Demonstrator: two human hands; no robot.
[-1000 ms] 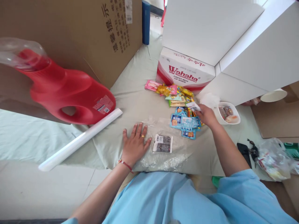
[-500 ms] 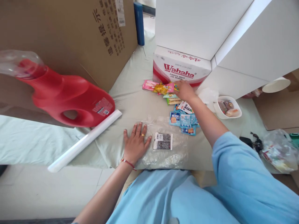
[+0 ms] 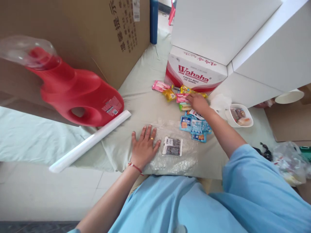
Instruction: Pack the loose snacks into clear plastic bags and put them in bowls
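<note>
My left hand (image 3: 145, 147) lies flat with fingers spread on the left edge of a clear plastic bag (image 3: 175, 161). A dark snack packet with a white label (image 3: 172, 146) rests on that bag, just right of the hand. My right hand (image 3: 199, 102) reaches forward into a heap of snack packets. Its fingers are curled and pinch the edge of a pink packet (image 3: 182, 97). A yellow packet (image 3: 168, 94) and another pink one (image 3: 160, 86) lie to the left. Several blue packets (image 3: 194, 125) sit under my forearm.
A red-and-white Wahaha carton (image 3: 196, 72) stands behind the snacks, under white panels (image 3: 225, 29). A white bowl of wrappers (image 3: 240, 122) sits right. At left lie a red detergent jug (image 3: 80, 95), a white roll (image 3: 89, 142) and a big cardboard box (image 3: 97, 35).
My right hand went from the blue packets up to the far packets by the carton, then drew back a little with the pink packet. The left hand stayed flat on the bag.
</note>
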